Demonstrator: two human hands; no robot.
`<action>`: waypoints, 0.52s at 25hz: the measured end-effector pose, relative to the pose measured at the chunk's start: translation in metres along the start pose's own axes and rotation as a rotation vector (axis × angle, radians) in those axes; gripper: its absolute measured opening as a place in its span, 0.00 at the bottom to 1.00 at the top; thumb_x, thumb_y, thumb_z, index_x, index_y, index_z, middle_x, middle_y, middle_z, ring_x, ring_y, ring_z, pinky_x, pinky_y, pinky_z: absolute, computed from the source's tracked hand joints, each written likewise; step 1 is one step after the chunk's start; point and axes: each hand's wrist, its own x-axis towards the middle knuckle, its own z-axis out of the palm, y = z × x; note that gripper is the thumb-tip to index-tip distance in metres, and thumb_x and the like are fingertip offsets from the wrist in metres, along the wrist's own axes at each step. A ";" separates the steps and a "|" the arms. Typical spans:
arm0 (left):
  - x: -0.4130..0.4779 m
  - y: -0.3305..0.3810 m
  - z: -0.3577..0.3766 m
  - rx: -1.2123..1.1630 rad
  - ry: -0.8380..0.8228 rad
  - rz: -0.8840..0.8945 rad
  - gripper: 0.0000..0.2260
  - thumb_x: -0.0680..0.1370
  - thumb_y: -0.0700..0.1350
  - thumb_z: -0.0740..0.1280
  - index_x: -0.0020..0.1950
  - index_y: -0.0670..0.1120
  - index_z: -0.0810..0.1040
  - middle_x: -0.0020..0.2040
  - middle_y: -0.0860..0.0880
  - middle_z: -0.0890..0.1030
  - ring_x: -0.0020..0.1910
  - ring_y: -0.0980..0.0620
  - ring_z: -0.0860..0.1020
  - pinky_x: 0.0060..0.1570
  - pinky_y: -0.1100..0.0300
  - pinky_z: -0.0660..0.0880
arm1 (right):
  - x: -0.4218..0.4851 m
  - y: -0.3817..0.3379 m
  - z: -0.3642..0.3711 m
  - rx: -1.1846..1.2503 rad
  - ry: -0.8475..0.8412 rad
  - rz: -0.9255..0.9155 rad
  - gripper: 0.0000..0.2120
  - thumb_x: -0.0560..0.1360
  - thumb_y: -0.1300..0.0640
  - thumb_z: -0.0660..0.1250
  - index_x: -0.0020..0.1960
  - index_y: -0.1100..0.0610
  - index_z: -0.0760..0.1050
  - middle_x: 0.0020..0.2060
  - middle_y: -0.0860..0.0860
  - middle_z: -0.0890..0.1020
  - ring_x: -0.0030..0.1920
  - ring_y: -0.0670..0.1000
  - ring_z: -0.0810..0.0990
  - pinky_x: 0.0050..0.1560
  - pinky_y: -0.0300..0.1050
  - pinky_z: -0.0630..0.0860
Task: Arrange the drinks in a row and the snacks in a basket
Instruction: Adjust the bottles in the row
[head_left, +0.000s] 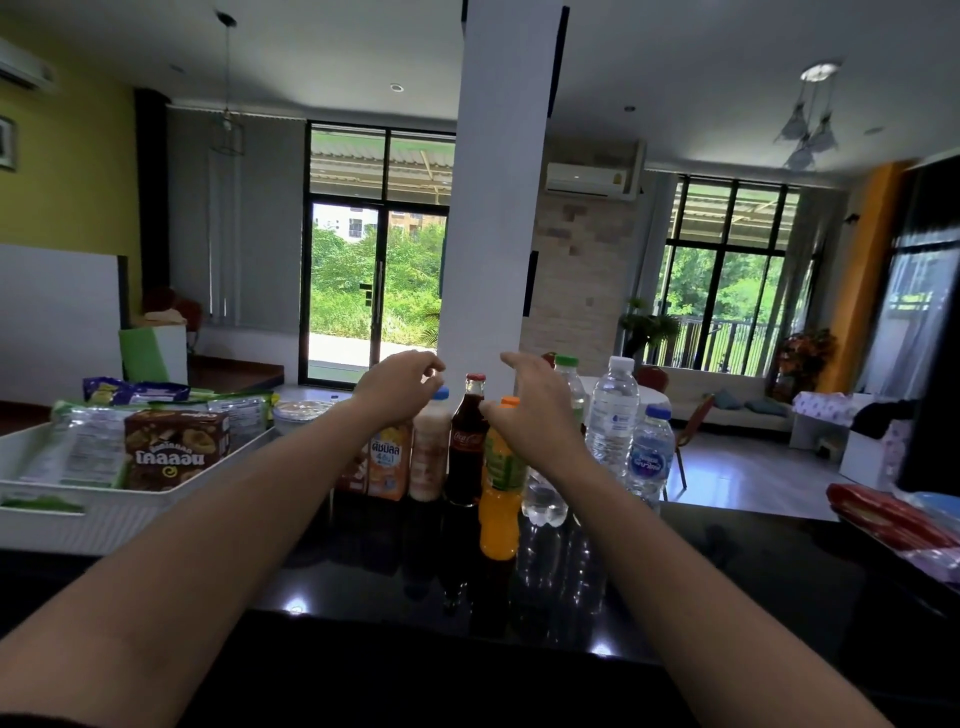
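both hands — left (397, 387), right (535, 410) — hover open mid-frame over the bottles (467, 441), likely straightening the row; snacks fill the basket (104, 512) at left.

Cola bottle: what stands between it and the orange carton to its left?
In the head view, one pale pinkish bottle with a blue cap stands between the cola bottle and the orange carton, close against both.

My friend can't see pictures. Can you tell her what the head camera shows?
Two bare arms reach over a dark counter; the left hand and right hand hover open above a row of drinks, around a cola bottle. A white basket of snacks sits left.
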 end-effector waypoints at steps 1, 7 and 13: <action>0.001 -0.003 0.000 0.049 -0.054 -0.011 0.16 0.79 0.50 0.62 0.66 0.46 0.73 0.63 0.47 0.76 0.60 0.49 0.74 0.58 0.50 0.73 | 0.012 -0.007 0.002 -0.048 -0.013 -0.012 0.28 0.73 0.54 0.67 0.72 0.54 0.67 0.70 0.52 0.70 0.70 0.55 0.63 0.64 0.47 0.63; 0.010 -0.021 0.011 0.204 -0.288 -0.022 0.24 0.79 0.45 0.61 0.75 0.46 0.61 0.74 0.46 0.65 0.72 0.46 0.65 0.68 0.48 0.66 | 0.069 -0.016 0.036 -0.357 -0.137 0.048 0.15 0.79 0.52 0.60 0.60 0.58 0.77 0.59 0.56 0.77 0.61 0.59 0.71 0.57 0.52 0.71; 0.028 -0.023 0.028 0.032 -0.323 0.019 0.22 0.79 0.40 0.59 0.73 0.47 0.66 0.70 0.45 0.72 0.66 0.46 0.71 0.64 0.54 0.67 | 0.099 -0.002 0.052 -0.657 -0.212 0.081 0.18 0.77 0.43 0.65 0.55 0.57 0.75 0.54 0.54 0.80 0.58 0.57 0.75 0.56 0.51 0.68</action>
